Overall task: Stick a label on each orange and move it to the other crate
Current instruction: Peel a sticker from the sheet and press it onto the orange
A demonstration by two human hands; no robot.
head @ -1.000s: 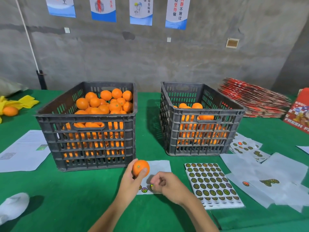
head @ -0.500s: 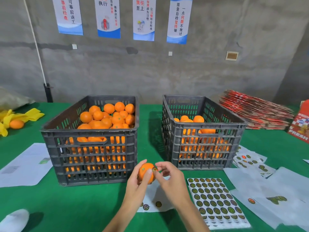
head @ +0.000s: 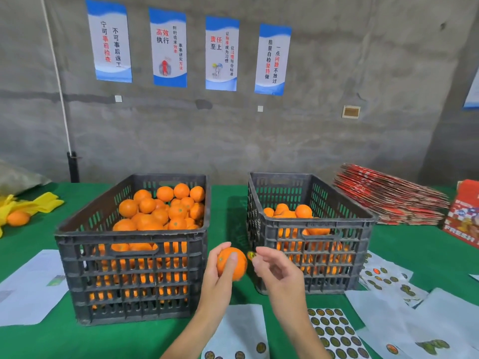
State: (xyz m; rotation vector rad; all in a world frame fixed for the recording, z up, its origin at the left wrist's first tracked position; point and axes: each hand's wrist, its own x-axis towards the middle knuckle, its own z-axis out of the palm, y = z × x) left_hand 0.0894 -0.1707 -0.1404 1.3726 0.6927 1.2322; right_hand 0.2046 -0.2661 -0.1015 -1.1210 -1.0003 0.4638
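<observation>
Orange held up between two crates, label at the fingertips

Left of the right crate (head: 311, 226), the fuller left crate (head: 134, 244); in front of the gap, the left hand (head: 220, 275) grips an orange (head: 231, 263), beside it the right hand (head: 277, 270) pinches a round label (head: 250, 255).

Place: a fruit packing room, plain and workmanlike.
Walls: bare grey concrete wall (head: 337, 73), unpainted.
Posters: four blue-and-white posters (head: 168, 47) with Chinese slogans in a row on the wall, workplace style.
Table: green cloth table (head: 233, 203).
Stock: two grey crates (head: 129, 281) holding oranges (head: 166, 208).
Labelling: sticker sheets (head: 334, 332) and spent backing paper (head: 440, 314) lying about.
Packaging: a stack of flat red cartons (head: 388, 198), and a box (head: 464, 213) printed "FRESH".
</observation>
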